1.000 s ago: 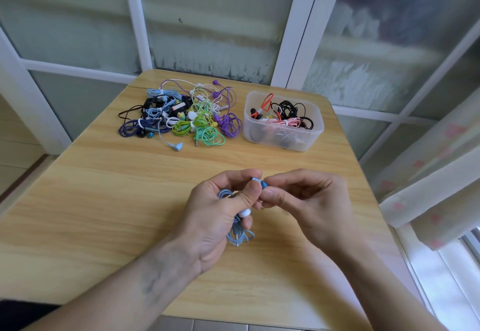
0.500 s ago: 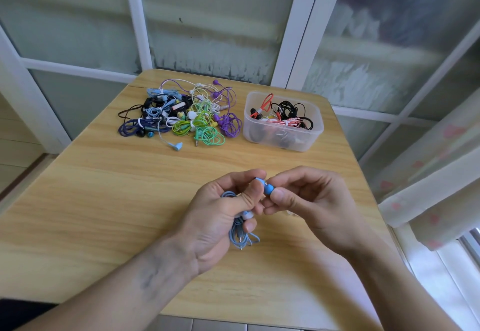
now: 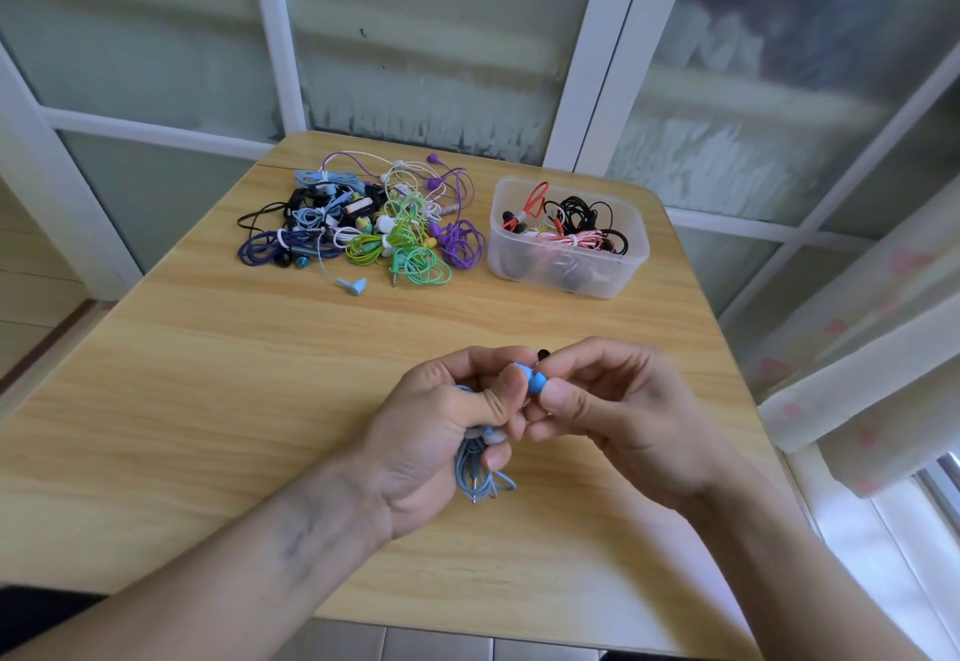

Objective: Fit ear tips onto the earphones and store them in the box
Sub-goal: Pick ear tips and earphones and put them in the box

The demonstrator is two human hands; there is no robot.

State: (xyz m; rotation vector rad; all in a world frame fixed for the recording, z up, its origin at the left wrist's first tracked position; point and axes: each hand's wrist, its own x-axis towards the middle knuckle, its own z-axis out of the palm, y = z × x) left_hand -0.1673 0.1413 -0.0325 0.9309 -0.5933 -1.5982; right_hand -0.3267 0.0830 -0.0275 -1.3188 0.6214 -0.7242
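we are viewing a wooden table [image 3: 208,400] filling the centre of the frame. at upper centre a pile of tangled earphones [image 3: 363,224] is lying; just right of it, a clear box [image 3: 569,239] is holding more sets. at lower centre, our left hand [image 3: 441,437] is gripping a coiled blue earphone [image 3: 480,473], while our right hand [image 3: 623,416] is pinching its blue earbud [image 3: 535,381].

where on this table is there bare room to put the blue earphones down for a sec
Bare wood runs across the middle of the table, between the earphone pile and the hands, and down the near left beside the left hand. A narrower strip lies between the plastic box and the right hand. The far edge is crowded by pile and box.
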